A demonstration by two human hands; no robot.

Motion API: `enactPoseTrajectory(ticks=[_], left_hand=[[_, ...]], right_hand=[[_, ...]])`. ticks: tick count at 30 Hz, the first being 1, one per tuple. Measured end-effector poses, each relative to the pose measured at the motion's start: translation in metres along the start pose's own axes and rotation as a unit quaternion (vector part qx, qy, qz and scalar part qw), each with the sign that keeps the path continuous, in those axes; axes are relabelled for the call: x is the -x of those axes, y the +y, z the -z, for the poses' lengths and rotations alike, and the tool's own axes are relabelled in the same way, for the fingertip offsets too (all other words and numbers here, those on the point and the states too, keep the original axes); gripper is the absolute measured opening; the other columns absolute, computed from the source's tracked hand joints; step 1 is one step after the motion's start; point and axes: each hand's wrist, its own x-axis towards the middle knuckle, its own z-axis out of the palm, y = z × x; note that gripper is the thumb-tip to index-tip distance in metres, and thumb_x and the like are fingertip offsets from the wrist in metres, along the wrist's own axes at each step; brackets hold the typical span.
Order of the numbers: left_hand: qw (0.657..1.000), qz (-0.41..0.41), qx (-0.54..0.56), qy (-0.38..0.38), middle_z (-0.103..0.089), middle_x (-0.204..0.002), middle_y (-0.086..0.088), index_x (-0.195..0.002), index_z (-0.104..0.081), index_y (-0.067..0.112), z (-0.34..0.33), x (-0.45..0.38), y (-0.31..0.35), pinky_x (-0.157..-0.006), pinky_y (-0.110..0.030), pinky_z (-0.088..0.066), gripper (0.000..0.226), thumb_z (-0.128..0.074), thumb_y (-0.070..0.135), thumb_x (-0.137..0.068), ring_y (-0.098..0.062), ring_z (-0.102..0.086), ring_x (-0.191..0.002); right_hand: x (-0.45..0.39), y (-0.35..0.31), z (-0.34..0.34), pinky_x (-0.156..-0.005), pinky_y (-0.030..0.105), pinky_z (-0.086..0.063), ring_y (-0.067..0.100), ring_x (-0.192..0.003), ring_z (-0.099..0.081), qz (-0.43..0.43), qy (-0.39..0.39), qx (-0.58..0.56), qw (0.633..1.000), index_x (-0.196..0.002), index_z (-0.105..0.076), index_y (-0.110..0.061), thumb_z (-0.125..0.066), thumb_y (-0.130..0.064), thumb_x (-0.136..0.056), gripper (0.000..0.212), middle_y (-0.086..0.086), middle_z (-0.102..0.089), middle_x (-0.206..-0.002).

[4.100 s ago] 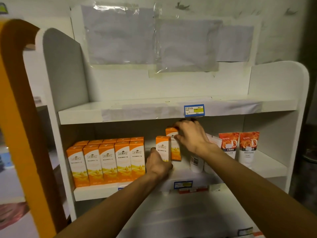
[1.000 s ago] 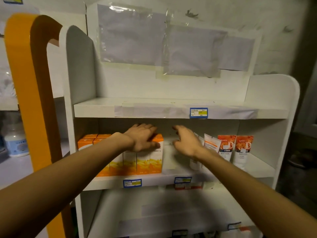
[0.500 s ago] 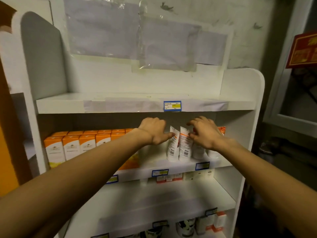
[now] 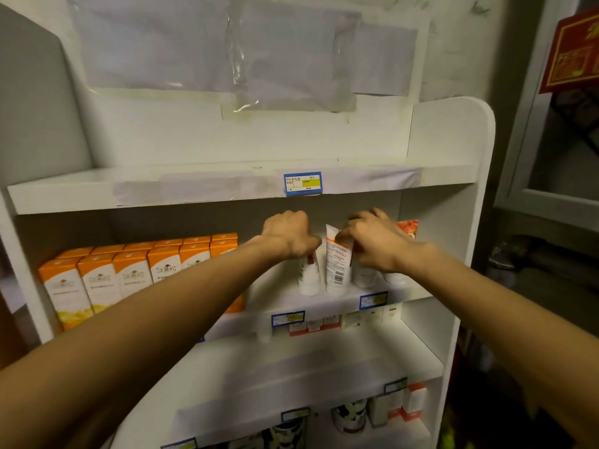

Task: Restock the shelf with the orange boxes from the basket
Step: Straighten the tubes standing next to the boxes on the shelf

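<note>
The scene is dimly lit, with a warm yellowish cast. The most light is caught by the white back panel (image 4: 291, 137) and the upper shelf edge (image 4: 194, 189), while the right side is lost in deep shadow. Glare is seen on the clear plastic sheet (image 4: 246, 76) taped above. A shadow is thrown under the upper shelf onto the orange boxes (image 4: 129, 273). Motion blur is noticed on the left hand (image 4: 288, 234), the right hand (image 4: 372, 241) and the tubes (image 4: 337, 267). Straight lines are bent toward the frame edges by the wide lens, and fine print is left unreadable
</note>
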Motion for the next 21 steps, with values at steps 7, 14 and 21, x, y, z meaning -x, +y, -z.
enactPoseTrajectory(ticks=[7,14,21], left_hand=[[0.996,0.021,0.080,-0.028,-0.072,-0.093,-0.006,-0.092,-0.069,0.015,0.006,-0.004,-0.019,-0.081,-0.041,-0.060,0.010,-0.068,0.025,-0.088,-0.023,-0.069,-0.086],[0.992,0.005,0.111,-0.063,-0.074,-0.093,-0.014,-0.093,-0.074,0.004,0.020,-0.002,-0.038,-0.083,-0.048,-0.060,0.012,-0.066,0.011,-0.087,-0.028,-0.072,-0.089],[0.992,-0.001,0.102,-0.078,-0.074,-0.094,-0.014,-0.094,-0.073,0.003,0.028,0.005,-0.055,-0.084,-0.047,-0.060,0.012,-0.071,0.012,-0.087,-0.025,-0.072,-0.090]], right_hand=[[-0.008,0.000,0.007,-0.116,0.048,-0.028,0.023,-0.122,-0.053,0.022,0.020,0.050,0.998,-0.126,-0.064,-0.027,-0.068,-0.032,-0.089,0.038,0.003,-0.067,-0.119],[-0.016,-0.007,0.027,-0.092,0.037,-0.042,0.024,-0.103,-0.056,0.031,0.036,0.069,0.996,-0.111,-0.071,-0.023,-0.066,-0.037,-0.090,0.026,0.005,-0.068,-0.106],[-0.032,-0.021,0.025,-0.084,0.033,-0.052,0.022,-0.105,-0.064,-0.018,-0.015,-0.105,0.994,-0.119,-0.069,-0.016,-0.067,-0.028,-0.092,0.030,0.005,-0.068,-0.119]])
